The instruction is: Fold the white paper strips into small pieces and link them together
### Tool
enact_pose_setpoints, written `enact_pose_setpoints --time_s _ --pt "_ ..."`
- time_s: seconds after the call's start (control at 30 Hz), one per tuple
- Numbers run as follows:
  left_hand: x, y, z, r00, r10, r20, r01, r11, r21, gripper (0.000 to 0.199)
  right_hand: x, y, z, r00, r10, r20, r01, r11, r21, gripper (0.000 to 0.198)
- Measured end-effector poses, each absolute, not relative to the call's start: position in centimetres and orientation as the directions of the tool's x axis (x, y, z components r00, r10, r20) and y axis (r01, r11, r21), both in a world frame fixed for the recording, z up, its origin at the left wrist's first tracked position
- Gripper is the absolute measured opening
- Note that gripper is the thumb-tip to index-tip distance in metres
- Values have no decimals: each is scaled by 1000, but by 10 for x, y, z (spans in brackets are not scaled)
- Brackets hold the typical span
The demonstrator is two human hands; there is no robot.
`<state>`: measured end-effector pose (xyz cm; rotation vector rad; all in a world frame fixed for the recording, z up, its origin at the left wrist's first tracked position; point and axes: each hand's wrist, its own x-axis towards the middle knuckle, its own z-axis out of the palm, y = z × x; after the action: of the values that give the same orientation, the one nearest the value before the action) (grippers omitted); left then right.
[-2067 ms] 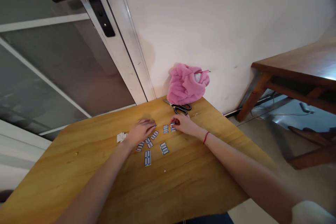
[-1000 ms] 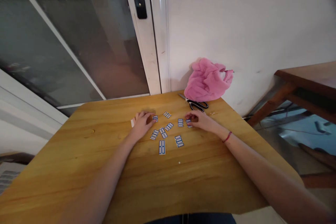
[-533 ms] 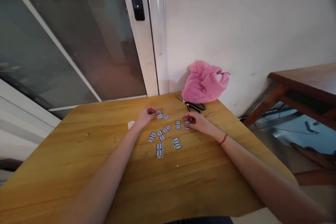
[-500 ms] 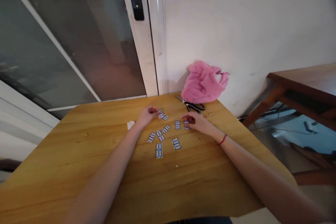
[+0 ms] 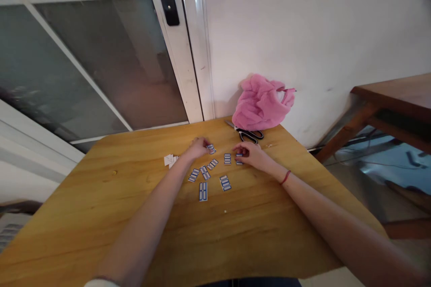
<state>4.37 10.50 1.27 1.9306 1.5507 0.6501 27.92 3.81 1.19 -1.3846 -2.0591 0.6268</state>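
Observation:
Small white label pieces with blue-bordered boxes lie about the middle of the wooden table (image 5: 101,215). My left hand (image 5: 199,147) is over the far side of the group, its fingers closed at the edge of a blue-bordered label (image 5: 211,149). On the right, my right hand (image 5: 249,153) rests with thumb and fingers apart, the thumb partly covering another label (image 5: 239,161). Between the hands lies a separate label (image 5: 227,158). Nearer to me are a four-box label (image 5: 203,191) and a tilted one (image 5: 225,183). Plain white paper pieces (image 5: 170,160) sit beside my left wrist.
Black-handled scissors (image 5: 251,136) lie beyond my right hand, partly under a pink fluffy cloth item (image 5: 262,103) against the white wall (image 5: 303,22). A glazed door (image 5: 111,63) borders the table's far left. Another wooden table (image 5: 397,103) stands at right.
My left hand has shifted slightly right, onto the far labels. More of the white paper pieces shows beside its wrist. My right hand stays almost in place. The view has turned slightly.

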Motion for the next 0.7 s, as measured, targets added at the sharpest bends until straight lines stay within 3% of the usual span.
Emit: enact_pose_setpoints --time_s 0.13,0.33,0.5,0.57,0.7 --pt "52 104 17 256 965 -63 702 -140 698 18 279 38 12 -287 936 204 667 348 -659 23" --pt "54 87 37 283 958 -56 626 -140 767 19 279 39 12 -313 926 211 636 370 -678 21" --pt "58 48 63 529 826 -194 550 -160 820 27 280 41 10 -313 926 210 645 370 -669 22" --pt "63 31 62 621 747 -238 562 -212 800 21 280 41 10 -313 925 215 642 373 -670 21" --pt "73 11 47 578 795 -185 623 -284 729 18 279 40 11 -311 925 219 640 374 -672 21"
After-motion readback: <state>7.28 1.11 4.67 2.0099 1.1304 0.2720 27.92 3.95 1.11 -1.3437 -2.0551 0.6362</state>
